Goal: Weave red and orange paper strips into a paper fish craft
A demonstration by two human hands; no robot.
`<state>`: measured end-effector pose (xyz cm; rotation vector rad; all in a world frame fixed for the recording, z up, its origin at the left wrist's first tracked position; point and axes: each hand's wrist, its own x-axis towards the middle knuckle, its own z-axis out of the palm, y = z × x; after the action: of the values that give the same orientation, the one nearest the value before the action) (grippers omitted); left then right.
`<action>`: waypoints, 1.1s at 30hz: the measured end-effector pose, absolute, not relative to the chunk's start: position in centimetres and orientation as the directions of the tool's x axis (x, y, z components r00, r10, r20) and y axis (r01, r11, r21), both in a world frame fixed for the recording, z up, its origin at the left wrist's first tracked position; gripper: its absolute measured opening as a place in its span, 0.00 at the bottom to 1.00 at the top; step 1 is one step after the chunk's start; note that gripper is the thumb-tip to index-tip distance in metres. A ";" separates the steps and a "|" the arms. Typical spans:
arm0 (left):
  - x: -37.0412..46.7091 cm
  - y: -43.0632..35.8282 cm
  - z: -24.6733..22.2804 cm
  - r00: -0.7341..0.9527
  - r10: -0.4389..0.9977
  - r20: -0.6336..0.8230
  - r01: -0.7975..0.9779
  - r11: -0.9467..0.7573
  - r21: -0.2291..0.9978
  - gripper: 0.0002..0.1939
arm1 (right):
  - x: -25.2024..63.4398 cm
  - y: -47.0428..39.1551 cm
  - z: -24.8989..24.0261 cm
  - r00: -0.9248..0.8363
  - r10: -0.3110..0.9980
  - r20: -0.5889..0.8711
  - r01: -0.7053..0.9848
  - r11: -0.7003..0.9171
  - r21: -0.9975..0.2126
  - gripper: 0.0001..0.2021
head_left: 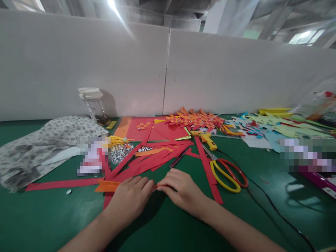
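An orange strip point(109, 186) runs to the right from its loose left end and passes under my left hand point(133, 197), whose fingers are closed over it. My right hand point(182, 190) pinches the strip's narrow right end, close beside the left fingertips. Beneath and behind the hands lie red strips point(154, 159). A dark slim tool point(179, 159) rests just beyond my right hand. To the right are scissors point(225, 175) with one yellow and one red handle, next to a long red strip point(208, 171).
A yellow glue gun point(206, 138) with a black cable lies beyond the scissors. Woven orange-red paper fish point(194, 119) are piled at the back. Patterned cloth point(52, 147), a lidded jar point(94, 106) and googly eyes point(120, 152) are on the left; paper scraps point(283, 126) lie right.
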<state>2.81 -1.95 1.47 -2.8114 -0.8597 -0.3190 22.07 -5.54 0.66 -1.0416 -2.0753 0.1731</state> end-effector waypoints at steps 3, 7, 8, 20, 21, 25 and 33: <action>2.8 -2.1 1.5 0.828 0.498 0.258 0.546 -0.822 -0.163 0.08 | 21.9 -5.6 0.6 -0.372 0.716 0.590 0.625 0.664 -0.411 0.07; 2.6 -2.2 1.4 0.834 0.497 0.240 0.545 -0.808 -0.222 0.12 | 22.3 -5.6 0.6 -0.400 0.756 0.518 0.660 0.629 -0.410 0.05; 2.6 -2.2 1.4 0.831 0.507 0.229 0.552 -0.804 -0.222 0.12 | 22.4 -5.5 0.6 -0.410 0.761 0.502 0.670 0.625 -0.401 0.06; 2.6 -2.0 1.0 0.837 0.469 0.280 0.534 -0.812 -0.236 0.07 | 22.4 -5.4 0.1 -0.497 0.765 0.410 0.744 0.619 -0.253 0.14; 2.6 -2.1 1.1 0.837 0.466 0.287 0.535 -0.809 -0.243 0.08 | 22.4 -5.4 0.1 -0.494 0.763 0.417 0.735 0.623 -0.268 0.13; 2.8 -2.4 1.2 0.815 0.480 0.324 0.565 -0.781 -0.266 0.07 | 22.6 -5.3 0.3 -0.482 0.758 0.439 0.710 0.632 -0.312 0.10; 3.0 -2.8 1.3 0.793 0.451 0.410 0.583 -0.758 -0.293 0.11 | 22.1 -5.5 0.2 -0.485 0.765 0.424 0.726 0.623 -0.292 0.11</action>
<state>3.00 -2.76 1.34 -2.5729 -0.7797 -0.4434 22.14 -5.54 0.18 -1.1697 -2.3264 0.0988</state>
